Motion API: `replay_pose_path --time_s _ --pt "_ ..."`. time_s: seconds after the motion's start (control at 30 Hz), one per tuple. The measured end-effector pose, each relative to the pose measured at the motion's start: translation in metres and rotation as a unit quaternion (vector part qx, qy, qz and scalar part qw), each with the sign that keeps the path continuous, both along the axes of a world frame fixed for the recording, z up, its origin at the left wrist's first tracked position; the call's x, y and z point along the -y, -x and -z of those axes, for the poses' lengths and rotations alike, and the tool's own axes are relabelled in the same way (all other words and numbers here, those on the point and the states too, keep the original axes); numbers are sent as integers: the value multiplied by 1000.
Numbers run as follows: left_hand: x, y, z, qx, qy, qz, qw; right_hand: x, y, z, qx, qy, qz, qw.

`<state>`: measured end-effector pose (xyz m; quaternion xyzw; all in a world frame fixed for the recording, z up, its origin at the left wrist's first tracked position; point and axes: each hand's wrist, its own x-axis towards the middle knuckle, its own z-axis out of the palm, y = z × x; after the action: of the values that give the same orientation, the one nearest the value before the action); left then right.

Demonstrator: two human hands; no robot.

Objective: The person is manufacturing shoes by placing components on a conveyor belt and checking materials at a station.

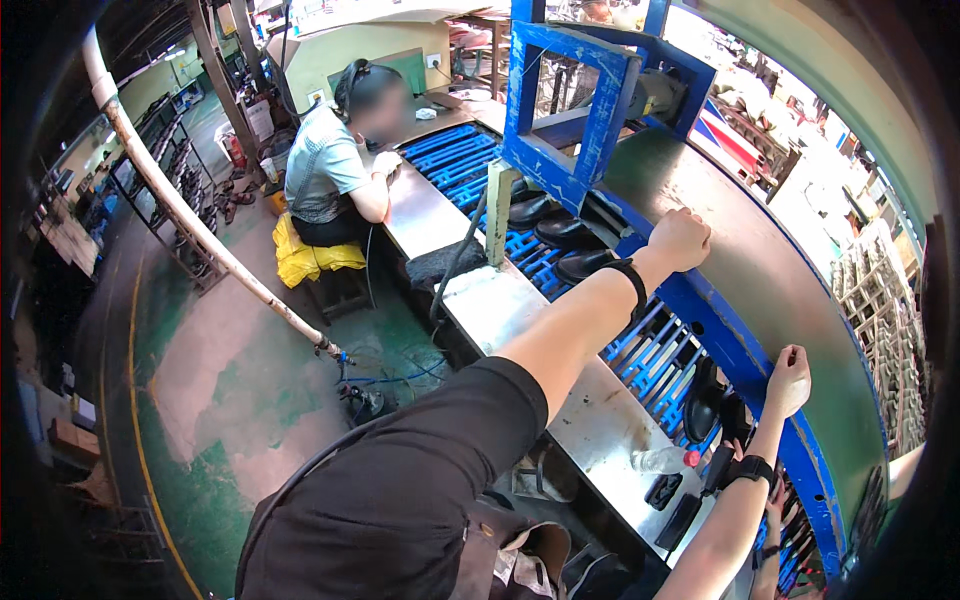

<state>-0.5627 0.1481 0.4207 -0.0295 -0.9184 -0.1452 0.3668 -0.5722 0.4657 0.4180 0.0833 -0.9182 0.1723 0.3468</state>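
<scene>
My left hand (682, 240) is stretched out over the near edge of the raised green-topped surface (720, 215), below a blue metal frame (590, 140). Its fingers are curled in, and whatever may be inside them is hidden. Farther right, my right hand (790, 382) is raised beside the blue side rail (735, 345) with the fingertips pressed together; I cannot make out anything between them. Under my arms runs a blue slatted conveyor (640, 350). Black shoes (585, 265) sit on it near my left wrist, and another black shoe (705, 400) lies closer to my right forearm.
A metal ledge (600, 410) borders the conveyor, holding a clear bottle with a red cap (665, 460) and a black brush-like block (680, 520). Another forearm (768, 550) shows behind my right arm. A seated person (335, 160) works at left. A pipe (210, 235) slants down nearby.
</scene>
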Motion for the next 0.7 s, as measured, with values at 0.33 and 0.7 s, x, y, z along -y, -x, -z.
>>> replay_pose_path --time_s 0.33,0.7 --pt "0 -2 -4 48 1 -34 998 2 0 0 18 2 -2 1000" --pt "-1 -6 -2 8 -21 -28 999 1 0 1 35 -9 7 999"
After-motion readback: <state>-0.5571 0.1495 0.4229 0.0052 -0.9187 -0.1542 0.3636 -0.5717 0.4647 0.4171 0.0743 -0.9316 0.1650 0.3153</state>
